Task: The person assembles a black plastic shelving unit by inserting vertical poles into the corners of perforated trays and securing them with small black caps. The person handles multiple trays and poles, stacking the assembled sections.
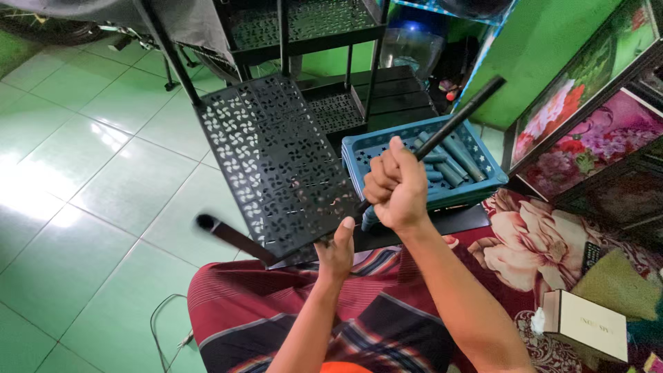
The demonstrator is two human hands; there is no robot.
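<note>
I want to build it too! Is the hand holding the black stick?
Touching. The head view shows the right hand with fingers wrapped tight around the black tube.

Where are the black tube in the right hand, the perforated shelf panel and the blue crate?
black tube [461, 116], head view, mid-shaft above the fist
perforated shelf panel [273, 162], head view, centre of patterned face
blue crate [356, 148], head view, left rim
</note>
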